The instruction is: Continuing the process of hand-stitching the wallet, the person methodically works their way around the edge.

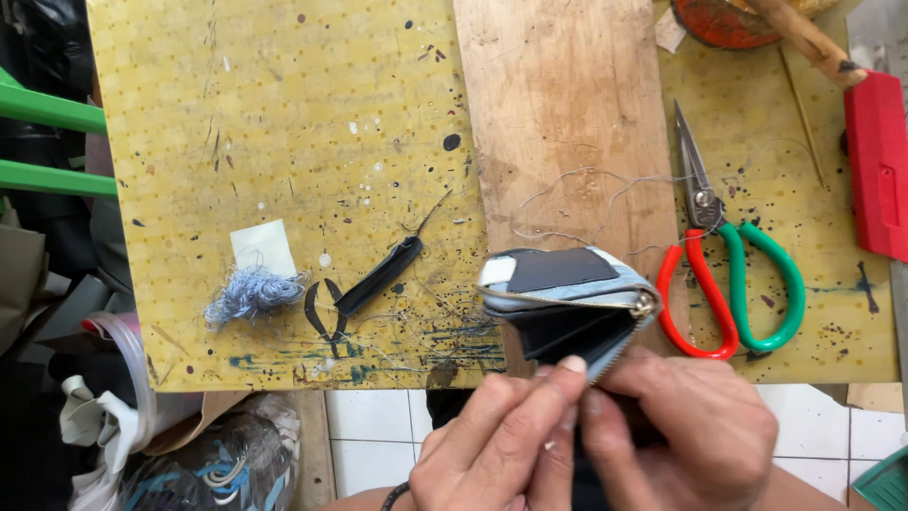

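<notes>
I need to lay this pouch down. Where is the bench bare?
Free: the yellow mat above the blue thread bundle, and the wooden board above the zip pouch. Crowded: around the scissors and red box.

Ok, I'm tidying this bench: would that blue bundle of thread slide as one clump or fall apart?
The thread bundle looks loose and fluffy, so it is probably very light and floppy. Strands stray from its edges, so a push might drag it unevenly or snag. It lies against a pale paper scrap, which may shift with it.
</notes>
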